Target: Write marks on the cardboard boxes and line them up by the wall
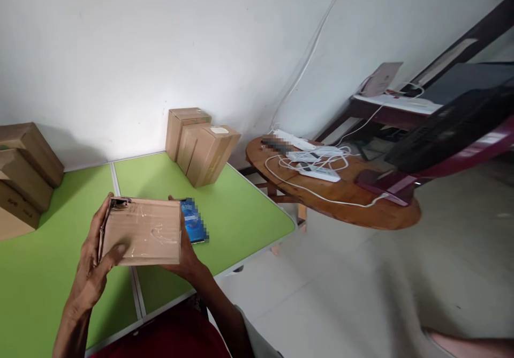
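Above table (249, 213), left hand (90, 269) and right hand (188, 256) grip box (144, 235), far-left corner (119, 204) torn. Step: likely inspection; next move calls for steady 2-hand hold.

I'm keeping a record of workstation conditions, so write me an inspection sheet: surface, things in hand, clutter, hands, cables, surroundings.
Surface: green table, crossed by a pale seam.
Things in hand: cardboard box, lifted, with a dark opening at its upper left corner.
Clutter: phone with lit screen, boxes at the left, boxes by the wall.
Hands: left hand grips the box's left side, thumb on its face; right hand holds its right side.
Cables: white cables tangled around power strips on a wooden table.
Surroundings: white wall, pale floor.
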Demonstrator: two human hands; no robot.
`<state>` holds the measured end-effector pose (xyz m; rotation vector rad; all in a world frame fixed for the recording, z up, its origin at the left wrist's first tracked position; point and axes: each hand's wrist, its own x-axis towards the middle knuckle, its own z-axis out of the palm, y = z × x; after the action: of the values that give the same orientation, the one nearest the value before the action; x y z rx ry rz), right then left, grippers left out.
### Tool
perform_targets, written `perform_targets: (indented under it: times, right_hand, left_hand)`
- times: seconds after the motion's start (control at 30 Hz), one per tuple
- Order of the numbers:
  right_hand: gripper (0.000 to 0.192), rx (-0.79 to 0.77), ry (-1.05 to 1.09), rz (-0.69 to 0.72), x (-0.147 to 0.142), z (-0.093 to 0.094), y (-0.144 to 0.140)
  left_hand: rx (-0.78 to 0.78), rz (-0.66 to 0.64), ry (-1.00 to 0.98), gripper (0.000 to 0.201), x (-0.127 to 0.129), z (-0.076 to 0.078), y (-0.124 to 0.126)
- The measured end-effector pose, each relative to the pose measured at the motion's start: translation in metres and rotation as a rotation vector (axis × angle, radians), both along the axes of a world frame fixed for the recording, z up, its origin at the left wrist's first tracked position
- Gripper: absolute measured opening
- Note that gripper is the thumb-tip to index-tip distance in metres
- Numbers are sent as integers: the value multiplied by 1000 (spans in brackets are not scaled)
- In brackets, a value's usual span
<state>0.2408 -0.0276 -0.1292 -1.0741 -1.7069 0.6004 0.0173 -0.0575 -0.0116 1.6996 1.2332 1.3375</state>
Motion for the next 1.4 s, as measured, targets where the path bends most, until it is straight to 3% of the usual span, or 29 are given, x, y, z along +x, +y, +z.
perform_targets:
  times: [0.1, 0.23, 0.3, 0.4, 0.5, 0.63, 0.8, 0.93, 1.07, 1.23, 1.4]
  right_hand:
    - [172, -79, 70, 87, 20, 15, -19]
    - [142, -132, 202, 218, 50, 65, -47]
    - [121, -93, 193, 125, 52, 96, -52]
    - [86, -33, 42, -77, 33, 136, -49]
    - [58, -60, -161, -202, 1, 156, -38]
    - [44, -62, -258, -289, -22, 156, -37]
    - [29, -8, -229, -343, -24, 151, -45]
    - [24, -8, -233, -396, -30, 151, -40]
    - [19, -28, -245, -447, -31, 152, -39]
    - [18, -50, -256, -410, -24, 154, -43]
    - [24, -77, -262, -382, -33, 156, -41]
  left_hand:
    - [-20, 57, 40, 78, 2, -1, -10]
    - [-18, 86, 66, 75, 3, -1, -19]
    - [4, 85, 92, 74, 5, -2, -23]
    - [52, 59, 151, 72, 11, -4, -28]
    - [102, 43, 179, 71, 16, -6, -33]
    - [42, 144, 111, 63, 21, -2, -35]
    - [-71, 338, -5, 62, 33, 15, -29]
    - [-60, 420, -60, 58, 42, 23, -22]
    - [-4, 416, -47, 48, 49, 23, -18]
    - [68, 387, -62, 39, 59, 28, -21]
    - [35, 400, 62, 45, 43, 25, -30]
